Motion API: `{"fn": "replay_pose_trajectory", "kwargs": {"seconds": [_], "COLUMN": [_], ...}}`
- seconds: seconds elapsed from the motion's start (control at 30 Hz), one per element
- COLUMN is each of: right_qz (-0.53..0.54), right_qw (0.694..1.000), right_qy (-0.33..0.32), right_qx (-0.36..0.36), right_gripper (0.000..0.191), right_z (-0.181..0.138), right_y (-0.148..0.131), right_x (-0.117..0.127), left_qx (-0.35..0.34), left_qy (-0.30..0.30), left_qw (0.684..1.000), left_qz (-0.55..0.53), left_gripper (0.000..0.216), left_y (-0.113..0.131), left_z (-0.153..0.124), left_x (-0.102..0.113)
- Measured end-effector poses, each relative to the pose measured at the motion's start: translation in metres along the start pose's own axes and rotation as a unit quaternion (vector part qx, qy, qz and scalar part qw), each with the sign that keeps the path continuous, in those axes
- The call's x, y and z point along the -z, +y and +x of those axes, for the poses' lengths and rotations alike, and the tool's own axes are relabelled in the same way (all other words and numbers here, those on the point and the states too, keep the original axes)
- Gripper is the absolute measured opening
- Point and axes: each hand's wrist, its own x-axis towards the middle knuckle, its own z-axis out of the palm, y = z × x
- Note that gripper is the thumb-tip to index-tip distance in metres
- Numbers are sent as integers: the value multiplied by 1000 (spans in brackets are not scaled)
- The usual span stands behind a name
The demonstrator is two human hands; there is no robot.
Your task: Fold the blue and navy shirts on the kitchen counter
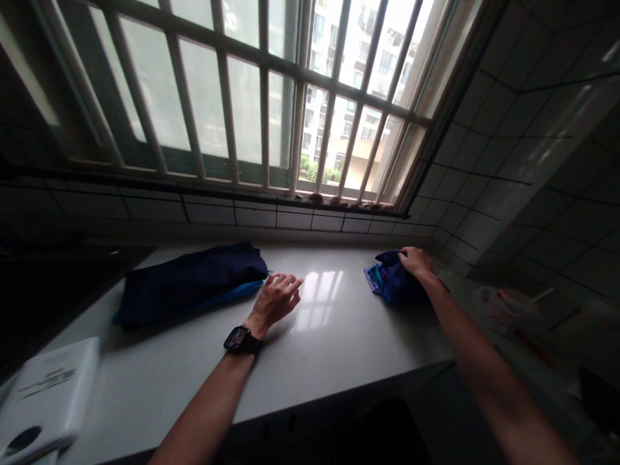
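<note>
My left hand (pixel 278 298), with a black watch (pixel 242 339) on its wrist, hovers over or rests on the white countertop (pixel 300 361); which of the two I cannot tell. Its fingers are apart and hold nothing. Just left of it lies a long folded dark blue cloth (pixel 194 278) with a brighter blue layer beneath. At the right, my right hand (pixel 416 261) grips the upper edge of a crumpled dark blue cloth bundle (pixel 404 284). Purple and light blue fabric shows at the bundle's left side. The fingertips are partly hidden in the folds.
A barred window (pixel 261 97) spans the tiled wall behind the counter. At the lower left stands a white box-like appliance (pixel 58 387). A plastic bag (pixel 506 307) lies at the far right in shadow. The counter's front edge runs below my hands.
</note>
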Motion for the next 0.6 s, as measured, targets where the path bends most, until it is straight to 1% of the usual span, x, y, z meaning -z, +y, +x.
{"fn": "replay_pose_trajectory", "kwargs": {"seconds": [0.07, 0.13, 0.2, 0.23, 0.3, 0.37, 0.4, 0.43, 0.47, 0.53, 0.6], "right_qz": [41, 115, 209, 262, 366, 453, 484, 504, 515, 511, 489], "right_qw": [997, 982, 952, 931, 885, 845, 832, 826, 824, 831, 837], "right_qy": [68, 145, 200, 215, 219, 194, 172, 142, 103, 3, -104], "right_qx": [-2, 34, 104, 139, 189, 208, 210, 210, 211, 218, 223], "right_gripper": [28, 28, 30, 32, 36, 38, 38, 37, 36, 33, 30], "right_z": [7, 14, 16, 16, 11, 0, -7, -15, -22, -37, -49], "right_y": [-6, -16, -30, -38, -57, -76, -86, -96, -105, -122, -135], "right_x": [25, 52, 79, 92, 112, 123, 125, 124, 121, 110, 96], "left_qx": [-2, -1, 3, 5, 7, 10, 11, 14, 15, -1, -28], "left_qy": [5, 11, 14, 15, 15, 16, 18, 19, 17, -8, -46], "left_qw": [1000, 1000, 1000, 1000, 1000, 999, 999, 998, 997, 997, 995], "left_qz": [3, 3, -5, -11, -25, -40, -49, -58, -68, -83, -85], "left_gripper": [28, 28, 27, 27, 28, 36, 43, 50, 57, 66, 67], "left_y": [1, 1, 2, 3, 5, 7, 7, 7, 6, 2, -2], "left_z": [0, 0, 0, 0, 0, -1, -1, -2, -2, -3, -4], "left_x": [0, 0, 1, 1, 4, 6, 6, 7, 6, 5, 3]}}
